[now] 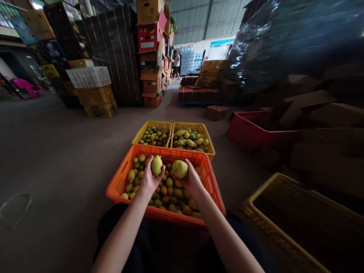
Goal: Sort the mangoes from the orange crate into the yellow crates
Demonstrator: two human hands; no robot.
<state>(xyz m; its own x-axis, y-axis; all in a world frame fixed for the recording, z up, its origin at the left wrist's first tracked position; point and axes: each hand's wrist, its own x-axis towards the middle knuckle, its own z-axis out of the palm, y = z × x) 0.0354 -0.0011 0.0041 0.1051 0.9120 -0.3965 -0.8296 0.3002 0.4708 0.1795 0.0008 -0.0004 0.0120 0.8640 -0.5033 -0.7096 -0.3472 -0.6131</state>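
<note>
My left hand (149,178) is wrapped round a yellow-green fruit (156,165), held above an orange crate (118,181). A second, slightly larger yellow-green fruit (179,169) is in my right hand (191,178), a short way to the right. The two fruits are apart. Below them the orange crate holds many small green and yellow fruits (170,191). Just beyond it stand two yellow crates side by side: the left one (137,136) has small green and yellow fruits, the right one (211,147) has larger ones.
A yellow crate (273,223) lies at the lower right, with a red bin (247,131) behind it near loose cardboard. Stacked boxes (149,38) rise beyond the crates. White and yellow crates (93,91) stand at the left. A person (176,63) is far back.
</note>
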